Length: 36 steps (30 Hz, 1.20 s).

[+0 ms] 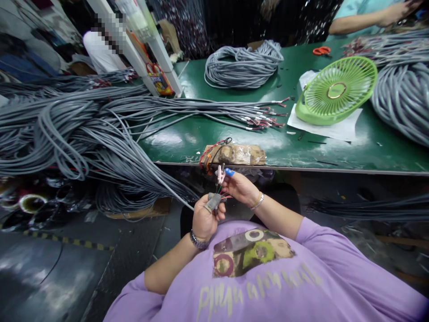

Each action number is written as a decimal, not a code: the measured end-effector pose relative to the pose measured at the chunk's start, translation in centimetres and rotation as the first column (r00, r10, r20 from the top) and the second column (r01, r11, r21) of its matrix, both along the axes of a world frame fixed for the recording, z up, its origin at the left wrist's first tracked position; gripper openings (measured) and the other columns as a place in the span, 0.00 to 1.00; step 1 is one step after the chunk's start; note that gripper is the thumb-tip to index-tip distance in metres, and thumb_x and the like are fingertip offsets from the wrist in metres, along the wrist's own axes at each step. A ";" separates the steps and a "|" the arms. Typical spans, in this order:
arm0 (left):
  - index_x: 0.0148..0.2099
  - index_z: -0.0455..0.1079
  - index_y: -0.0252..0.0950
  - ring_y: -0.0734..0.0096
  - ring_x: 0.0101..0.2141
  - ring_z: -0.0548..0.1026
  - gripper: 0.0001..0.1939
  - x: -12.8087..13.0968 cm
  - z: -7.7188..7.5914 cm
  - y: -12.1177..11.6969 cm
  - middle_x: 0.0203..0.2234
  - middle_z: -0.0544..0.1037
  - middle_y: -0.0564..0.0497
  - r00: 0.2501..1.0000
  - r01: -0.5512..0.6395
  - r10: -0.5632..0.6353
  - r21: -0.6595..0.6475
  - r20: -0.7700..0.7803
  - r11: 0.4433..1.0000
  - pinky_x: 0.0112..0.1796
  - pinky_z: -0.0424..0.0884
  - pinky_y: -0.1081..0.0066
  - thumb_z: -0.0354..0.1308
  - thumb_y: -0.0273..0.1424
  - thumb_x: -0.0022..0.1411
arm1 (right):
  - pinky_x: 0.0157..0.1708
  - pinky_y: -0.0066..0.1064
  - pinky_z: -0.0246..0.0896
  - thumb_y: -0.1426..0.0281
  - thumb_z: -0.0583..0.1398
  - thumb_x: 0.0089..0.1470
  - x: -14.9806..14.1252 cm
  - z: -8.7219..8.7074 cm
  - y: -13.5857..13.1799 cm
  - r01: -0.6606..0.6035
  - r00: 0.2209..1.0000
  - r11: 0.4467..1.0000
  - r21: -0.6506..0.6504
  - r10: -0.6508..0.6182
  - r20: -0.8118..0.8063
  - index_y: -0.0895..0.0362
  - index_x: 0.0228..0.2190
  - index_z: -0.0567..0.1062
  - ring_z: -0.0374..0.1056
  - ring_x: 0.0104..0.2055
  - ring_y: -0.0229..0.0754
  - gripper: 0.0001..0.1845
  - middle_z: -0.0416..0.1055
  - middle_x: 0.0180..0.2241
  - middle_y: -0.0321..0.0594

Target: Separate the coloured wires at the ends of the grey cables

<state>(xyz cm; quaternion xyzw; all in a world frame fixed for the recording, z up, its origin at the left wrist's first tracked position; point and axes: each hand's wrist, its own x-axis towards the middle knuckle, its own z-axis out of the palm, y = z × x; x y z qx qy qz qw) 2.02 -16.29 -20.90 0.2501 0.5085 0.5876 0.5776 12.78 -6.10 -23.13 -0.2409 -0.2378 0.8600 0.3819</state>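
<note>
My left hand is closed around the end of a grey cable, with a grey cover on its thumb. Thin red, green and dark wires fan out of that end between my two hands. My right hand has blue tape on one fingertip, and its fingers are bent together beside the wires. At those fingertips is a small pale pink piece; I cannot tell whether it is gripped. Just beyond both hands, a wooden block with red and black leads lies at the edge of the green table.
Grey cables heap up on the left, their stripped ends lying across the table. A cable coil, a green fan, orange scissors and another coil stand farther back. A co-worker's arm shows at top right.
</note>
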 end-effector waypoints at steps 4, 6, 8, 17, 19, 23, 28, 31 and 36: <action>0.29 0.68 0.34 0.80 0.12 0.66 0.13 0.3 0.3 0.2 0.15 0.73 0.55 0.999 -0.042 0.042 0.015 0.004 0.999 0.14 0.57 0.80 0.64 0.38 0.51 | 0.24 0.24 0.53 0.50 0.66 0.44 -0.4 -0.5 -0.2 0.165 0.979 0.974 0.155 -0.181 0.096 0.58 0.25 0.73 0.56 0.24 0.31 0.23 0.66 0.23 0.33; 0.29 0.67 0.34 0.80 0.12 0.66 0.13 0.4 0.5 0.4 0.15 0.73 0.55 0.999 -0.051 0.051 0.015 0.012 0.999 0.14 0.57 0.80 0.64 0.38 0.51 | 0.24 0.24 0.53 0.48 0.64 0.45 -0.7 -0.6 -0.1 0.146 0.981 0.978 0.151 -0.162 0.102 0.59 0.26 0.74 0.57 0.24 0.31 0.25 0.67 0.23 0.33; 0.28 0.67 0.34 0.80 0.13 0.66 0.12 0.5 0.5 0.6 0.15 0.73 0.55 0.998 -0.055 0.054 0.013 0.018 0.998 0.14 0.57 0.80 0.63 0.37 0.51 | 0.23 0.25 0.54 0.48 0.64 0.47 -0.9 -0.5 0.2 0.065 0.995 0.995 0.075 -0.071 0.067 0.58 0.28 0.74 0.58 0.24 0.32 0.24 0.68 0.24 0.35; 0.28 0.66 0.34 0.80 0.13 0.66 0.11 0.7 -0.2 1.0 0.16 0.73 0.55 0.997 -0.060 0.060 0.000 0.040 0.998 0.15 0.57 0.80 0.62 0.36 0.52 | 0.22 0.25 0.56 0.55 0.61 0.55 -1.5 -0.4 0.8 0.030 0.998 0.995 -0.097 -0.035 -0.051 0.58 0.31 0.76 0.61 0.23 0.33 0.18 0.72 0.25 0.36; 0.28 0.67 0.34 0.80 0.13 0.66 0.11 0.7 -0.4 1.1 0.16 0.73 0.55 0.997 -0.058 0.059 -0.013 0.039 0.998 0.15 0.57 0.80 0.62 0.36 0.52 | 0.22 0.25 0.57 0.55 0.62 0.54 -1.6 -0.6 0.8 0.044 0.997 0.994 -0.096 -0.049 -0.055 0.58 0.31 0.75 0.61 0.23 0.33 0.18 0.72 0.25 0.36; 0.27 0.66 0.34 0.80 0.13 0.66 0.11 0.7 -0.5 1.0 0.15 0.72 0.55 0.997 -0.065 0.066 -0.016 0.029 0.998 0.14 0.56 0.80 0.62 0.36 0.52 | 0.22 0.25 0.56 0.51 0.61 0.53 -1.6 -0.8 0.6 0.031 0.997 0.995 -0.100 -0.037 -0.061 0.58 0.31 0.75 0.61 0.23 0.32 0.21 0.72 0.25 0.35; 0.28 0.67 0.34 0.80 0.13 0.66 0.12 0.4 -0.3 0.4 0.15 0.72 0.55 0.998 -0.056 0.058 -0.039 0.030 0.998 0.14 0.56 0.80 0.63 0.36 0.52 | 0.24 0.24 0.57 0.48 0.59 0.53 -0.9 -1.1 0.6 0.012 0.996 0.991 -0.131 -0.023 -0.085 0.56 0.31 0.74 0.64 0.26 0.33 0.23 0.72 0.27 0.35; 0.28 0.67 0.34 0.80 0.13 0.66 0.11 0.3 -0.2 0.1 0.15 0.73 0.55 0.997 -0.070 0.071 -0.027 0.039 0.997 0.15 0.57 0.80 0.63 0.36 0.51 | 0.25 0.24 0.57 0.48 0.57 0.55 -0.5 -1.0 0.7 -0.021 0.998 0.993 -0.118 0.013 -0.067 0.56 0.32 0.75 0.63 0.26 0.34 0.23 0.72 0.27 0.36; 0.29 0.67 0.34 0.80 0.13 0.66 0.10 0.3 -0.2 0.4 0.16 0.73 0.55 0.993 -0.108 0.108 0.003 0.054 0.994 0.15 0.57 0.80 0.63 0.36 0.52 | 0.25 0.25 0.57 0.55 0.62 0.53 -0.3 -0.3 0.9 -0.045 0.999 0.998 -0.034 0.044 -0.029 0.58 0.34 0.76 0.62 0.25 0.34 0.17 0.71 0.26 0.36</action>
